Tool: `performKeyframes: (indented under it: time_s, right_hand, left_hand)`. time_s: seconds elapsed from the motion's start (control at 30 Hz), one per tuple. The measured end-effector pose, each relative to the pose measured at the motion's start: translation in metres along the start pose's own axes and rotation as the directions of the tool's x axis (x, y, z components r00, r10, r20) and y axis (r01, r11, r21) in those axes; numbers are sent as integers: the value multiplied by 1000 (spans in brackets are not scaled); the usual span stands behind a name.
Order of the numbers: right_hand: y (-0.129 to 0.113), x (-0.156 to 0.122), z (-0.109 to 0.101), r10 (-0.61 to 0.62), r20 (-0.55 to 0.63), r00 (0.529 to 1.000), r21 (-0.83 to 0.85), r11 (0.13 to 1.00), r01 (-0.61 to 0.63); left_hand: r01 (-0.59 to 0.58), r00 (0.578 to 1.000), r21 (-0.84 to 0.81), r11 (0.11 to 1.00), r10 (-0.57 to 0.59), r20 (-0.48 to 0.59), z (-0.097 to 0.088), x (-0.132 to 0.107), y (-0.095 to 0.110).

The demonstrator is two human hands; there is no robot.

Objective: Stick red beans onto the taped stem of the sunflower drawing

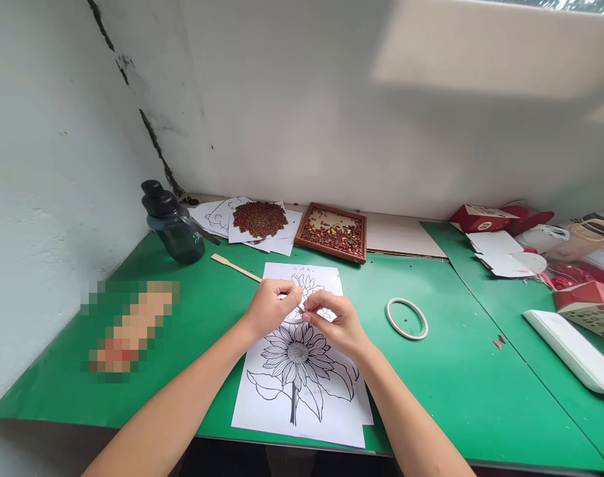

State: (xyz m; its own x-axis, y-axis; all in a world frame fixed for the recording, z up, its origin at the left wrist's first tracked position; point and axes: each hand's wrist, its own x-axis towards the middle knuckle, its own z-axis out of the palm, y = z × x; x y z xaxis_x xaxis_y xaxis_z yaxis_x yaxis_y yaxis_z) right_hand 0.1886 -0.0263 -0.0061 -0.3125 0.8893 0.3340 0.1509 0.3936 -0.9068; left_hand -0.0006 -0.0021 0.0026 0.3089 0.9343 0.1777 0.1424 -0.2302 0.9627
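Observation:
My left hand (276,306) and my right hand (335,319) meet over the sheets of paper, fingertips nearly touching. Both are closed in a pinch around something small and whitish, mostly hidden by the fingers. Below them lies a white sheet with a sunflower line drawing (298,354), its stem and leaves toward the table's front edge. Another sheet with a flower drawing (331,278) shows behind the hands. A thin flat wooden stick (236,266) lies just beyond my left hand. To the right, a white ring-shaped roll of tape (388,319) rests flat on the green table.
A dark water bottle (175,228) stands back left. Along the wall are a bean-covered paper (260,220) and a wooden tray (331,257) of mixed beans. Red boxes (483,218) and a white oblong device (570,351) lie right. A blurred patch (137,324) covers something left.

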Motion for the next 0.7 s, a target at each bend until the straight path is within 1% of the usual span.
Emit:
performKeyframes:
  time_s: [0.17,0.37,0.43,0.7]
  right_hand:
    - [3,-1,1,-8,34,999,-58,998,10]
    - [3,-1,4,-45,-42,998,-90,995,41]
    - [4,-1,4,-45,-47,998,-87,995,41]
    - [6,-1,3,-26,11,1000,-91,996,27]
  left_hand:
    - [-5,1000,31,1000,5,7,0,0,-2]
    - [-3,1000,27,1000,3,-16,-1,2,-3]
    - [-3,1000,29,1000,4,-21,-1,2,-2]
    - [-11,1000,50,999,11,0,0,1,-1]
